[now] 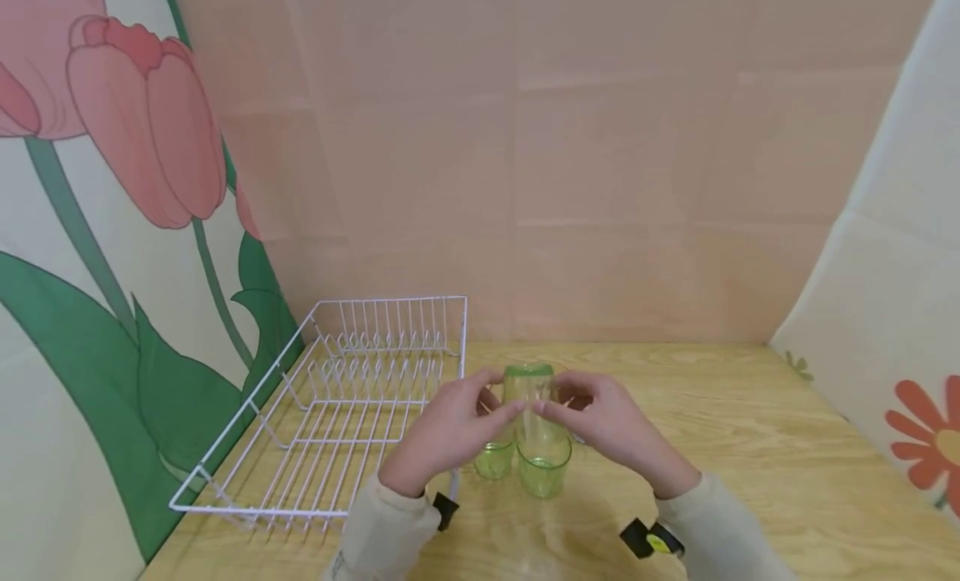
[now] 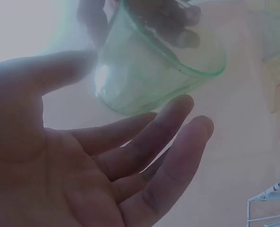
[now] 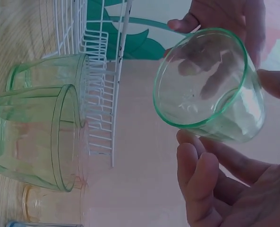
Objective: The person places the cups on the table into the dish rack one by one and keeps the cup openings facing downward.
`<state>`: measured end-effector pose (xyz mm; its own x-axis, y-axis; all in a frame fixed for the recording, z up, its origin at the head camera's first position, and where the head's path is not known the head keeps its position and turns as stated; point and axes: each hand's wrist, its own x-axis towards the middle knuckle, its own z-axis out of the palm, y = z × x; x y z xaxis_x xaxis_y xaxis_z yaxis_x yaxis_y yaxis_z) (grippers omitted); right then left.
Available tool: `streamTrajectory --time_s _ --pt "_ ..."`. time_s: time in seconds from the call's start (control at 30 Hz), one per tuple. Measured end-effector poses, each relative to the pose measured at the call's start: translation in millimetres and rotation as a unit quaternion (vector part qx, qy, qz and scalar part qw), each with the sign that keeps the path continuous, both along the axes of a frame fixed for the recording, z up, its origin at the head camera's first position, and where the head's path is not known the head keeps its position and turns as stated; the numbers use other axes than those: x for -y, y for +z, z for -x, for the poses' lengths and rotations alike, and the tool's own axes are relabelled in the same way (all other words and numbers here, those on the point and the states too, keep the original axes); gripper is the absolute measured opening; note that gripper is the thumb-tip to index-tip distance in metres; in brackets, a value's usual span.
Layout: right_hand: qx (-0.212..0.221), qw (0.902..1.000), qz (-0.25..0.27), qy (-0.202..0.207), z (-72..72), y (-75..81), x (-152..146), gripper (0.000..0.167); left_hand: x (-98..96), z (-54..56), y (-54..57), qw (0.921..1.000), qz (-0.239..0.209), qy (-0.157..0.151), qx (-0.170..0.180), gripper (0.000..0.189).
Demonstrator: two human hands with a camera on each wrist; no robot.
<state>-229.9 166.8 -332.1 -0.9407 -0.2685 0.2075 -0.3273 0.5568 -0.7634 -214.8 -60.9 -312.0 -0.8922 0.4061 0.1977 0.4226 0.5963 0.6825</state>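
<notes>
Grips one green-tinted glass (image 3: 246, 111) between left hand (image 1: 453, 427) and right hand (image 1: 611, 418), with thumbs and fingers bent against opposite sides. Holds it raised above the table (image 1: 720, 456), tilted, with mouth turned downward.

View differences. In the right wrist view, shows the full rim of the held glass and a clear space between it and the standing glasses below the grip. In the head view, overlaps the held glass with a front green glass (image 1: 543, 474) directly below the grip, making that space unreadable. In the right wrist view, also shows an orange-tinted glass (image 3: 55, 204) and a blue edge (image 3: 40, 224) below the grip, both indistinct in the head view. In the head view only, shows nearly the whole white wire rack (image 1: 322, 414) to the left of the grip, and the pink backdrop (image 1: 525, 164) beyond it from side to side.

Count. Totals two hands, one held glass, one rack, and two standing green glasses: the front one and a second green glass (image 1: 492, 463) just beside it, below and left of the grip. Adds at least one orange-tinted glass.

Hidden or unclear. In the head view, covers parts of the held glass and of the rack's near right side with hands and sleeve. In the left wrist view, crops tinted glasses at the right edge and the rack at the lower right corner. In the right wrist view, cuts off the blue edge at the bottom, too little to identify; blends pink outlines near the orange-tinted glass, too faint to count.
</notes>
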Motion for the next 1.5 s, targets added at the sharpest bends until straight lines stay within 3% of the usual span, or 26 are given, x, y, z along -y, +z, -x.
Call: streamTrajectory --time_s 0.27,0.47,0.77,1.0,1.13,1.27,1.5 --pt "-0.033 0.9976 0.004 0.06 -4.2 -11.5 2.0 0.034 13.0 0.5 -6.9 0.9994 -0.028 -0.018 0.008 0.056" --pt "-0.037 0.9945 -0.011 0.097 -9.8 -16.1 4.9 0.047 19.4 -5.7 -11.4 0.9988 -0.034 -0.034 0.008 0.051" --pt "-0.051 0.9895 0.0 0.135 -12.7 -19.1 8.5 0.041 24.3 -8.9 -10.8 0.9968 -0.03 -0.073 -0.009 0.045" --pt "-0.043 0.9858 0.008 0.162 -13.4 -22.9 9.1 0.04 29.9 -11.0 -8.3 0.9966 -0.026 -0.078 0.001 0.046" --pt "-0.036 0.9865 0.005 0.16 -12.0 -21.5 8.5 0.043 40.7 -11.3 -4.1 0.9988 -0.015 -0.046 -0.003 0.049" --pt "-0.038 0.9883 -0.002 0.148 -10.2 -18.8 6.2 0.039 58.2 -8.4 2.9 0.9999 -0.002 0.01 -0.012 0.047" --pt "-0.047 0.9932 -0.008 0.106 -6.6 -21.6 2.9 0.03 96.3 10.3 9.9 0.9942 0.041 0.1 -0.006 0.057"
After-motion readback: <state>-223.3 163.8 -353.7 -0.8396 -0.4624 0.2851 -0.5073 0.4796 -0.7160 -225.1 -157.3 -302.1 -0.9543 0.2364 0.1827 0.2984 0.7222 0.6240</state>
